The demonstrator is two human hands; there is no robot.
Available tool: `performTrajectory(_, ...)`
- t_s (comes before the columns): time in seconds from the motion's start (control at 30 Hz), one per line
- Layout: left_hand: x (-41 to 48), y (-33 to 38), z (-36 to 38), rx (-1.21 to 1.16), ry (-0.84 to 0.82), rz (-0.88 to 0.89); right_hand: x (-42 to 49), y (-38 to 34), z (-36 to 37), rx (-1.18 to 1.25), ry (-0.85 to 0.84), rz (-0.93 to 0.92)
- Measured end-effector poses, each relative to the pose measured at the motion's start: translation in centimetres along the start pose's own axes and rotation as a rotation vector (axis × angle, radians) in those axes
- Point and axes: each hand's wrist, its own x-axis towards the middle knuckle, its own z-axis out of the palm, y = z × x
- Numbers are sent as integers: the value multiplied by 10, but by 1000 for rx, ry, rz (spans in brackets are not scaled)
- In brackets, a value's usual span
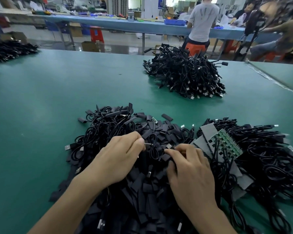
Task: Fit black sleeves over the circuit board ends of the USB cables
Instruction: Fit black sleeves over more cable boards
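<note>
Both knuckles-up, left hand (118, 159) pinches a cable (150, 144); right hand (191, 173) curls beside.

The left hand (118, 159) covers most of the black sleeve (143, 160) it grips, with only a strip showing. The right hand (191, 173) curls its fingertips into the sleeve pile (142, 200), and what they pinch, can't tell. That pile runs off the bottom edge. The cable heap (269, 157) is cut by the right edge, and the far-left heap (10, 49) is blurred and cropped.
</note>
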Motion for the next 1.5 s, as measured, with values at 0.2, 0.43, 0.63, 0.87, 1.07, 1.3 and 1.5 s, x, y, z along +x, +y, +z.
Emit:
performTrajectory(0.2,3,-4,1,-98,56,66,2,-4,5,-156,-101,19)
performTrajectory(0.43,3,-3,5,-226,47,28,3,-2,3,205,147,35)
performTrajectory(0.63,7,-11,10,-290,51,-31,1,-4,-2,304,127,30)
performTrajectory(0.87,9,-14,7,-487,77,-59,2,-6,3,-114,-149,-13)
performTrajectory(1.07,10,-14,6,-428,115,-34,6,-7,5,-91,-97,13)
performTrajectory(1.3,8,-11,7,-300,105,-50,5,-5,5,169,124,21)
performTrajectory(1.5,7,-10,9,-226,75,-36,3,-4,-1,512,194,53)
